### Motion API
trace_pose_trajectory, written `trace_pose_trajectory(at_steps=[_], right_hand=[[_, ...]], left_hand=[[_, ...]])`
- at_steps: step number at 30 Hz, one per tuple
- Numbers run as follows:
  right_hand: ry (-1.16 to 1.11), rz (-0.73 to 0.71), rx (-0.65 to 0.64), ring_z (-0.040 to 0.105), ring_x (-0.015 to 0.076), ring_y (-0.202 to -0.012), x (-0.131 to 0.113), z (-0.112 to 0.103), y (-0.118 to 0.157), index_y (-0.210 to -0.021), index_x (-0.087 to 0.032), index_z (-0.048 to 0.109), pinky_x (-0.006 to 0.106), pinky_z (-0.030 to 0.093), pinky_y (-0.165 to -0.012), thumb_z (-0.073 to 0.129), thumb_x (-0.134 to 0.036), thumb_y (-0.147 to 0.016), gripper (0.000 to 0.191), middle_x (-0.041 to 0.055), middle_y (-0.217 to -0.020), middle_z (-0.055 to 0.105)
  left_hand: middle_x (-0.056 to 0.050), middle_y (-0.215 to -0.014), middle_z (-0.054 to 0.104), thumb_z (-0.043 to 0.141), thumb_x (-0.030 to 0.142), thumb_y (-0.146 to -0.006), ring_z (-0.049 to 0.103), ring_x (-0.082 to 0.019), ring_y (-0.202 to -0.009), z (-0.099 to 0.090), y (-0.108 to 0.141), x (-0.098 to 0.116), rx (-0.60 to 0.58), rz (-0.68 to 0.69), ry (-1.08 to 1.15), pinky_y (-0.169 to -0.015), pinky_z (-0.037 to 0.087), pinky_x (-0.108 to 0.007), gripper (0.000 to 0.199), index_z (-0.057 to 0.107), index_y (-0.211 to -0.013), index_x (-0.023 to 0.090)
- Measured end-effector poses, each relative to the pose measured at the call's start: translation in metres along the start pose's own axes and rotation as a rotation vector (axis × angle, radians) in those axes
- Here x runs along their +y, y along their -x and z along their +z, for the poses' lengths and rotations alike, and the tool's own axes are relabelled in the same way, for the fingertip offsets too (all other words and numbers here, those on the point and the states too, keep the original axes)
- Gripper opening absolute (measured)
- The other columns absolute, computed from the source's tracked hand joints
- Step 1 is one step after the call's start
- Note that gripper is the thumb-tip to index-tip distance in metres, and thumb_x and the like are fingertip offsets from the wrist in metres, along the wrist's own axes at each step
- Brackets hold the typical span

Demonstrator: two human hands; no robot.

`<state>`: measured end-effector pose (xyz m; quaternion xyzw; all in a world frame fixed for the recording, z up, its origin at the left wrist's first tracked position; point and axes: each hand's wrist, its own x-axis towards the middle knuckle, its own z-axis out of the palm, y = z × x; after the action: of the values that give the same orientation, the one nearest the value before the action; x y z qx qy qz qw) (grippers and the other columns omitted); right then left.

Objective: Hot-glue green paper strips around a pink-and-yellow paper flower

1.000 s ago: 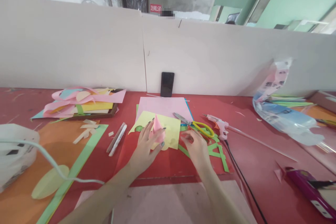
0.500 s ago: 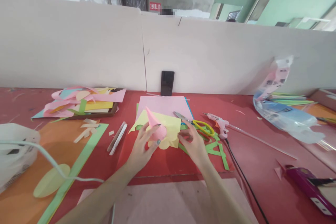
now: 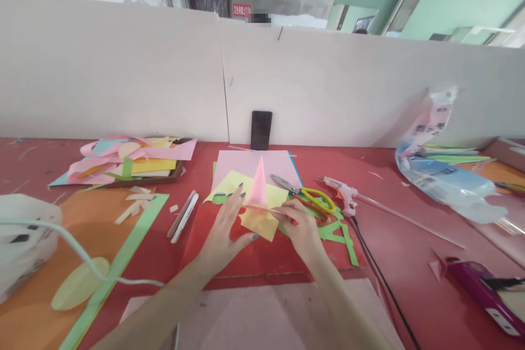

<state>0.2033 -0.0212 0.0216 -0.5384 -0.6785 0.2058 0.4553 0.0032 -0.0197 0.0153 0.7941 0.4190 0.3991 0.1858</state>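
Observation:
A pink paper cone (image 3: 258, 188) stands point up over a sheet of yellow paper (image 3: 229, 186). Its base shows nearly edge-on as a thin rim. My right hand (image 3: 301, 227) pinches the right end of this rim, though the exact spot under the fingertips is partly hidden. On the cone's left side, my left hand (image 3: 223, 232) is open, with its thumb apart from the fingers and the fingertips close to the rim. A red sheet (image 3: 229, 262) lies beneath the yellow paper.
Scissors with yellow handles (image 3: 318, 199), green paper strips (image 3: 346, 243) and a pink glue gun (image 3: 346, 194) lie to the right. Two pens (image 3: 184, 219) are at left. A phone (image 3: 261, 130) leans on the white partition (image 3: 328, 87). A pale cable (image 3: 90, 262) crosses the left side.
The cone has turned from tilted to upright and shifted right. My left hand has loosened from around it and spread its fingers; my right hand has come in to the rim.

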Motion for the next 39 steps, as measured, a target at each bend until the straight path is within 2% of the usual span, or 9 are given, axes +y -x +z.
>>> trace_pose_trajectory(at_steps=[7,11,15,18,20,26,32,36,39], right_hand=[[-0.144,0.096,0.072,0.056,0.0170,-0.086,0.004,0.001,-0.002,-0.079,-0.020,0.067,0.024,0.045,-0.058,0.052,-0.039,-0.078,0.024,0.0076,-0.099,0.059],[-0.180,0.112,0.022,0.057,0.0160,-0.081,-0.001,0.000,-0.001,-0.083,-0.019,0.066,0.024,0.046,-0.063,0.053,-0.039,-0.078,0.025,0.0060,-0.089,0.062],[-0.188,0.186,-0.024,0.057,0.0154,-0.071,-0.009,-0.002,0.000,-0.086,-0.019,0.067,0.024,0.045,-0.061,0.046,-0.044,-0.081,0.033,0.0050,-0.079,0.064],[-0.189,0.244,0.004,0.055,0.0130,-0.061,-0.010,-0.005,0.000,-0.086,-0.019,0.068,0.025,0.045,-0.060,0.034,-0.046,-0.086,0.043,0.0045,-0.077,0.066],[-0.163,0.260,0.046,0.055,0.0132,-0.059,-0.008,-0.006,0.000,-0.083,-0.019,0.067,0.025,0.045,-0.060,0.035,-0.047,-0.085,0.043,0.0045,-0.076,0.066],[-0.027,0.266,0.112,0.057,0.0157,-0.067,-0.001,-0.008,-0.002,-0.074,-0.020,0.064,0.027,0.043,-0.064,0.050,-0.043,-0.077,0.028,0.0026,-0.074,0.065],[0.000,0.166,0.148,0.054,0.0139,-0.071,-0.001,-0.006,-0.002,-0.079,-0.021,0.064,0.026,0.043,-0.065,0.053,-0.037,-0.076,0.020,0.0028,-0.084,0.062],[-0.024,0.129,0.085,0.055,0.0142,-0.073,-0.002,-0.003,-0.001,-0.084,-0.021,0.065,0.025,0.044,-0.062,0.051,-0.037,-0.077,0.022,0.0041,-0.087,0.061],[-0.009,0.094,0.044,0.055,0.0154,-0.078,-0.002,0.000,0.000,-0.090,-0.022,0.066,0.027,0.045,-0.068,0.051,-0.034,-0.077,0.023,0.0047,-0.090,0.061]], left_hand=[[-0.004,-0.121,0.052,0.049,0.031,-0.083,0.044,-0.020,-0.116,0.001,-0.008,-0.006,0.106,-0.140,-0.043,-0.097,0.037,-0.037,0.036,0.046,-0.118,0.026],[-0.002,-0.107,0.059,0.050,0.024,-0.082,0.052,-0.019,-0.105,-0.002,-0.011,-0.011,0.146,-0.161,-0.014,-0.091,0.042,-0.035,0.020,0.056,-0.100,0.023],[-0.002,-0.093,0.063,0.050,0.022,-0.082,0.057,-0.018,-0.092,-0.002,-0.010,-0.013,0.142,-0.149,-0.005,-0.083,0.045,-0.033,0.011,0.060,-0.086,0.022],[-0.002,-0.091,0.062,0.050,0.021,-0.082,0.058,-0.017,-0.090,-0.001,-0.010,-0.012,0.131,-0.108,-0.037,-0.081,0.046,-0.032,0.012,0.061,-0.086,0.023],[-0.001,-0.090,0.062,0.050,0.021,-0.081,0.057,-0.018,-0.090,0.000,-0.009,-0.011,0.126,-0.074,-0.054,-0.081,0.046,-0.033,0.012,0.061,-0.085,0.023],[-0.003,-0.090,0.061,0.049,0.017,-0.080,0.056,-0.019,-0.091,0.001,-0.008,-0.013,0.107,-0.041,-0.034,-0.082,0.045,-0.035,0.014,0.061,-0.084,0.023],[-0.003,-0.090,0.060,0.033,-0.002,-0.070,0.055,-0.018,-0.094,0.000,-0.009,-0.016,0.126,-0.095,0.010,-0.084,0.044,-0.036,0.034,0.059,-0.077,0.021],[-0.004,-0.098,0.060,0.035,0.010,-0.081,0.054,-0.018,-0.099,-0.003,-0.008,-0.010,0.193,-0.166,0.046,-0.086,0.044,-0.036,0.026,0.056,-0.092,0.021],[-0.006,-0.114,0.057,0.039,0.026,-0.087,0.049,-0.019,-0.110,-0.003,-0.006,-0.005,0.164,-0.195,0.055,-0.093,0.040,-0.037,0.026,0.051,-0.109,0.021]])
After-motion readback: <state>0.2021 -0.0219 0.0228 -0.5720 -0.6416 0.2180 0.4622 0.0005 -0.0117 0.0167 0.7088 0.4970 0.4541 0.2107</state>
